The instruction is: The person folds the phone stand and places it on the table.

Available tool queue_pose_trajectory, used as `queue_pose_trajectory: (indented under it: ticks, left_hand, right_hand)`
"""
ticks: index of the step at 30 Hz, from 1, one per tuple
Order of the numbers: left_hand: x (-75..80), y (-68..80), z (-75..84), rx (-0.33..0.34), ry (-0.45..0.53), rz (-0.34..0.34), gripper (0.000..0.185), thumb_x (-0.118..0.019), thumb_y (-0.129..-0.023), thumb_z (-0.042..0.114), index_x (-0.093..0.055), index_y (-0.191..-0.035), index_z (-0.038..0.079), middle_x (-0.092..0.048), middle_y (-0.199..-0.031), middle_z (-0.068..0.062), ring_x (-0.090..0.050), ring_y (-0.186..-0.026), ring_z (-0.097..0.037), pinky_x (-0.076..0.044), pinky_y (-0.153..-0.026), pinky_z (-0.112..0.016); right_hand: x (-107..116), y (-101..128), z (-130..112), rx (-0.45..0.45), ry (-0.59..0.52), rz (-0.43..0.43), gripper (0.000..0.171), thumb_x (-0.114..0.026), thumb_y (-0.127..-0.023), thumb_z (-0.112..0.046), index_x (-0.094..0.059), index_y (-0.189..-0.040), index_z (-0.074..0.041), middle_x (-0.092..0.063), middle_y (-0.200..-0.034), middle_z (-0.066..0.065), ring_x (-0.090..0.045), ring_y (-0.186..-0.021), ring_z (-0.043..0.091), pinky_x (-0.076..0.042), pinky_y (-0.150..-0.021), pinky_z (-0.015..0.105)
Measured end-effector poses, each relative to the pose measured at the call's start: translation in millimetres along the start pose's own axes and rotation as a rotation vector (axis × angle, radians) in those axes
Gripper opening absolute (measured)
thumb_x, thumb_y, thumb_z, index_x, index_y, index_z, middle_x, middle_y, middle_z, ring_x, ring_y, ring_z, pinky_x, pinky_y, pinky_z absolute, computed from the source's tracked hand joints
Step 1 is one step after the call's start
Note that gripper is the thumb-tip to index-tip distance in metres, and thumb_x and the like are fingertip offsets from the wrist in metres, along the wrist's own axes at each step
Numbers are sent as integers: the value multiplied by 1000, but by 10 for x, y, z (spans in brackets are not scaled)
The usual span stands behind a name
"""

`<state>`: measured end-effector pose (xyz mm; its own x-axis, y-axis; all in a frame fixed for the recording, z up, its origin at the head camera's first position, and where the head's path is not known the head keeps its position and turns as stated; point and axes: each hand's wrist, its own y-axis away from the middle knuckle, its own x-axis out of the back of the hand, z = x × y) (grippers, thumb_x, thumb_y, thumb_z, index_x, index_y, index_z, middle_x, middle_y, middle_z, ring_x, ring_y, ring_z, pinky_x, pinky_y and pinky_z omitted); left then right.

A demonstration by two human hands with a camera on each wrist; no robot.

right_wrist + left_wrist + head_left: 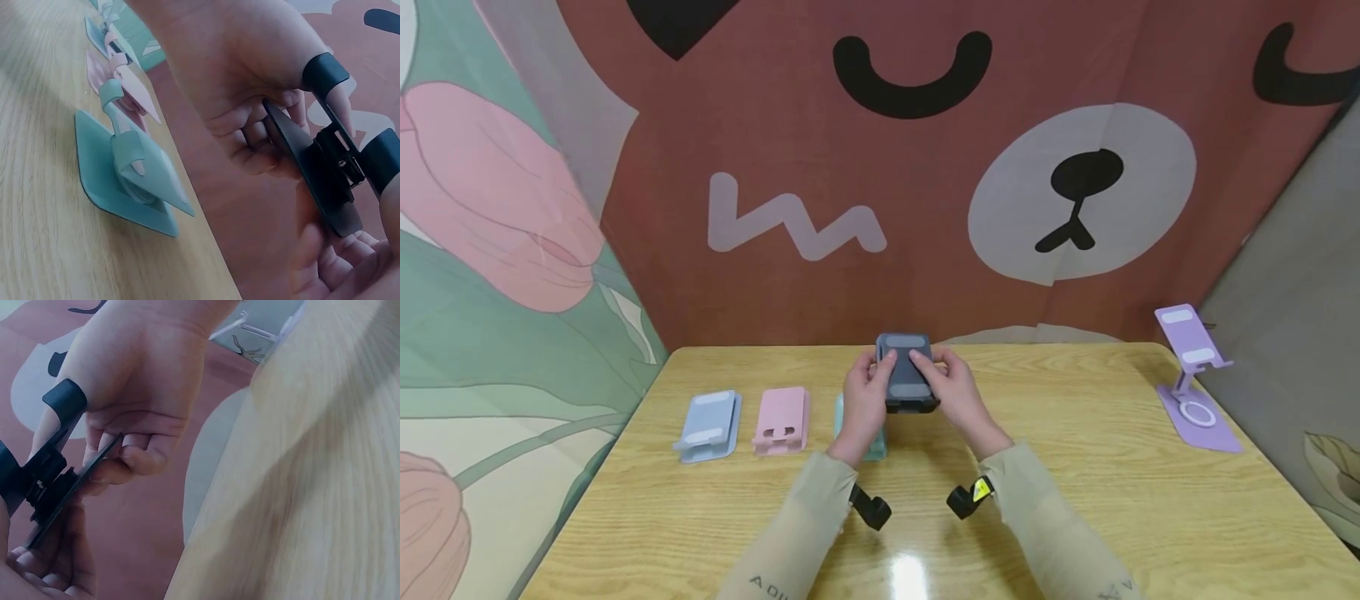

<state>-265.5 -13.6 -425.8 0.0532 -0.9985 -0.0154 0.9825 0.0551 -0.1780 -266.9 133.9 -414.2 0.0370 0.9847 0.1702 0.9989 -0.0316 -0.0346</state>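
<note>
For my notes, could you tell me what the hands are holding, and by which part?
Both hands, left hand and right hand, hold the black stand above the table, gripping its side edges, thumbs on its front plate.

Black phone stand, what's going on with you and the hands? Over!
Left hand and right hand both grip the black phone stand, lifted above the table. Teal stand lies just below. Nothing blocking.

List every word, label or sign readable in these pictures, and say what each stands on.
"A D I": pale letters on the left sleeve, cut off by the frame edge.
Letters on the right sleeve: too cut off to read.
Yellow label on the right wrist camera: too small to read.
The phone stands bear no readable text.
</note>
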Motion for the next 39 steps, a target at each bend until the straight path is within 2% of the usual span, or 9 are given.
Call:
queue_pose_trajectory:
  ticks: [3,5,11,14,21,25,32,39]
  left_hand:
    - [11,10,-17,5,-74,-5,40,-56,-105,41,-64,-115,2,-68,-88,-8,-60,-74,-18,-47,-65,-30]
    - [20,14,-35,3,-131,7,44,-56,-104,44,-63,-119,4,-68,-94,-8,-60,-78,-18,-48,-67,-31]
    - [36,5,-56,-15,-245,114,47,-57,-103,46,-61,-129,7,-67,-110,-9,-64,-87,-23,-51,-75,-39]
    - [45,-7,-52,-15,-252,137,45,-57,-104,44,-62,-128,7,-67,-111,-9,-63,-89,-24,-51,-78,-40]
    - [67,-10,-57,14,-236,128,46,-55,-104,46,-60,-130,8,-64,-115,-7,-61,-99,-25,-50,-86,-43]
    - [87,-9,-56,4,-222,128,44,-55,-104,45,-60,-129,8,-64,-117,-7,-61,-105,-25,-49,-91,-43]
    - [101,-7,-69,-22,-240,115,49,-54,-105,46,-59,-134,7,-62,-132,-9,-60,-116,-28,-48,-98,-45]
    - [98,-12,-83,-13,-251,106,51,-53,-105,48,-59,-136,8,-62,-134,-8,-59,-118,-27,-46,-100,-46]
  right_hand:
    - [12,1,15,-18,1,4,48,-63,-100,-46,-56,-115,-1,-71,-100,16,-68,-83,20,-53,-67,29]
    - [24,0,23,-21,4,2,49,-63,-100,-47,-56,-117,-1,-71,-101,17,-69,-84,20,-54,-68,30]
    - [64,-2,79,-21,48,18,47,-65,-100,-44,-57,-116,0,-70,-96,17,-69,-80,20,-54,-67,29]
    - [81,-1,121,-34,92,26,47,-65,-100,-43,-58,-116,1,-68,-95,16,-67,-78,19,-53,-67,29]
    - [125,-3,223,-63,157,1,48,-63,-101,-45,-55,-114,1,-69,-96,14,-64,-76,17,-49,-66,29]
    - [146,-4,275,-73,203,-2,47,-64,-100,-44,-54,-112,1,-69,-94,14,-63,-74,16,-48,-64,28]
    - [171,24,346,-112,295,-34,52,-65,-99,-45,-54,-116,2,-69,-93,12,-62,-74,17,-47,-63,29]
    - [162,35,449,-107,391,-62,49,-67,-98,-44,-53,-111,1,-56,-71,4,-48,-58,15,-40,-53,29]
